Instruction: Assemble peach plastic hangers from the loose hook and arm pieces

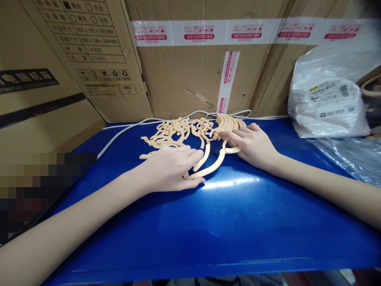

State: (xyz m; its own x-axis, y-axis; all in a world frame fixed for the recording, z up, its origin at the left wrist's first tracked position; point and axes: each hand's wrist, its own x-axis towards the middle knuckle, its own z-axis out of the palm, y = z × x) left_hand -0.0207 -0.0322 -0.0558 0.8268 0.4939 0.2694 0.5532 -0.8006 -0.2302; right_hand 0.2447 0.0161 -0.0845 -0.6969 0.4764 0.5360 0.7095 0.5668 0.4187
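Note:
Cream-coloured, curved, rod-like pieces lie on a blue tabletop. My left hand is closed around the lower end of one long curved piece, with the thumb below it and the fingers above. Another curved piece lies just beyond those fingertips. My right hand is bent over a short cream piece, whose end meets the upper end of the long one; its thumb is hidden. The right fingertips touch a row of nested curved pieces. A loose heap of similar pieces spreads behind my left hand.
Tall cardboard boxes with printed tape stand along the back, and another box rises at the left. A white cable runs behind the heap. A clear plastic bag with a label sits at the right.

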